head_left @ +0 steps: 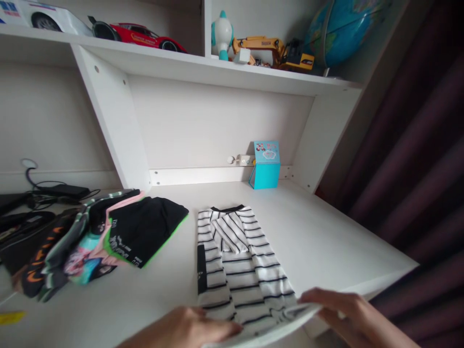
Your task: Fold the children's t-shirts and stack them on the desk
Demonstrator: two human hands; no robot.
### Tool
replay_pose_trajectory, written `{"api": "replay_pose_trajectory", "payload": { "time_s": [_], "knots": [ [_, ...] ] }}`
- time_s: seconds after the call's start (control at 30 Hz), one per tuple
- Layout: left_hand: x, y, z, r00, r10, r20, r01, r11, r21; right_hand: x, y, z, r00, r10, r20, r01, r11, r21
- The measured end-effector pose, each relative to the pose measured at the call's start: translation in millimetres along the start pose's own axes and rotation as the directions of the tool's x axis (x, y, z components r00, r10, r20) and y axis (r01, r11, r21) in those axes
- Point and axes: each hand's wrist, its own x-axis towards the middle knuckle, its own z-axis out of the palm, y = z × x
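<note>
A white shirt with black stripes (242, 270) lies on the desk in front of me, its dark collar toward the wall and its sides and sleeves folded inward. My right hand (346, 309) pinches the near hem at its right corner, lifted a little off the desk. At the left end of the same hem is my left hand (188, 328), fingers closed on the fabric and partly cut off by the lower frame edge. The raised hem curves between both hands.
Left of the shirt is a pile of folded clothes (145, 232), with cables and a black adapter (71, 191) behind. A blue desk calendar (267, 166) stands near the back wall. Toy cars (141, 36), a toy excavator (275, 50) and a globe (344, 29) sit on the shelf above.
</note>
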Motion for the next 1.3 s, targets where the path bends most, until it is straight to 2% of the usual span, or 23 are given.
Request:
{"api": "replay_pose_trajectory", "payload": {
  "time_s": [0.07,0.1,0.17,0.2,0.3,0.37,0.4,0.43,0.53,0.6,0.63,0.7,0.77,0.8,0.9,1.0,1.1,1.17,1.2,1.27,1.3],
  "knots": [
    [19.0,-4.6,-41.7,0.980,-0.139,-0.140,0.133,0.990,-0.054,44.2,-4.0,-19.2,0.999,0.022,-0.040,-0.020,0.999,0.030],
    [33.7,-15.2,-59.9,0.967,-0.182,-0.179,0.167,0.982,-0.092,73.5,-2.1,-24.6,0.999,0.012,-0.032,-0.010,0.999,0.050],
    [69.5,-51.0,-86.4,0.959,-0.204,-0.194,0.167,0.967,-0.193,137.8,10.3,-23.9,0.993,0.038,-0.111,-0.033,0.998,0.051],
    [88.1,-73.5,-93.7,0.946,-0.237,-0.222,0.173,0.946,-0.272,168.9,19.9,-17.8,0.983,0.096,-0.155,-0.089,0.995,0.049],
    [131.9,-138.4,-95.1,0.868,-0.441,-0.228,0.283,0.817,-0.502,239.3,52.1,14.5,0.981,0.156,-0.114,-0.150,0.987,0.058],
    [144.5,-166.6,-88.3,0.817,-0.547,-0.181,0.368,0.737,-0.566,262.8,69.5,35.7,0.982,0.177,-0.060,-0.174,0.983,0.057],
    [146.0,-174.8,-85.6,0.806,-0.569,-0.166,0.387,0.717,-0.580,269.0,76.1,43.4,0.982,0.184,-0.046,-0.181,0.982,0.054],
    [144.9,-179.8,-84.3,0.807,-0.568,-0.161,0.383,0.711,-0.589,272.5,81.1,48.7,0.981,0.186,-0.044,-0.184,0.982,0.048],
    [134.9,-183.9,-88.4,0.847,-0.507,-0.158,0.303,0.706,-0.640,276.6,89.6,52.5,0.980,0.185,-0.077,-0.184,0.983,0.027],
    [129.5,-186.2,-93.7,0.860,-0.480,-0.173,0.289,0.738,-0.610,279.2,91.7,50.9,0.977,0.189,-0.103,-0.189,0.982,0.009],
    [128.6,-188.6,-95.4,0.850,-0.488,-0.198,0.321,0.778,-0.540,280.9,92.3,50.6,0.975,0.194,-0.109,-0.195,0.981,-0.002],
    [130.2,-195.1,-95.2,0.805,-0.523,-0.280,0.440,0.843,-0.308,284.5,93.2,52.1,0.972,0.209,-0.108,-0.213,0.977,-0.024],
    [134.8,-201.5,-90.8,0.761,-0.541,-0.358,0.546,0.832,-0.098,286.8,94.1,56.3,0.966,0.240,-0.095,-0.245,0.969,-0.037],
    [137.4,-203.9,-87.9,0.749,-0.545,-0.376,0.572,0.819,-0.048,287.1,94.6,58.8,0.961,0.263,-0.091,-0.267,0.963,-0.038],
    [144.4,-206.6,-82.3,0.747,-0.554,-0.368,0.585,0.810,-0.032,285.8,95.4,64.2,0.937,0.339,-0.084,-0.341,0.940,-0.008],
    [149.5,-202.0,-87.6,0.777,-0.552,-0.302,0.572,0.820,-0.026,284.1,92.4,58.2,0.930,0.359,-0.078,-0.354,0.933,0.063],
    [151.0,-182.5,-107.3,0.822,-0.494,-0.284,0.513,0.859,-0.010,281.3,80.7,30.4,0.945,0.294,-0.144,-0.271,0.949,0.165],
    [147.7,-158.0,-126.1,0.856,-0.342,-0.388,0.379,0.925,0.022,273.4,65.9,0.9,0.940,0.231,-0.249,-0.176,0.958,0.224],
    [144.4,-143.3,-135.5,0.855,-0.237,-0.462,0.292,0.955,0.050,266.2,56.4,-14.6,0.931,0.202,-0.305,-0.129,0.961,0.244],
    [135.6,-114.3,-151.1,0.809,-0.057,-0.585,0.146,0.983,0.107,244.0,34.6,-40.2,0.902,0.099,-0.421,0.018,0.964,0.265],
    [130.7,-102.4,-156.0,0.787,-0.007,-0.617,0.107,0.986,0.125,229.4,23.3,-47.7,0.880,0.025,-0.474,0.111,0.960,0.257]
  ]
}}
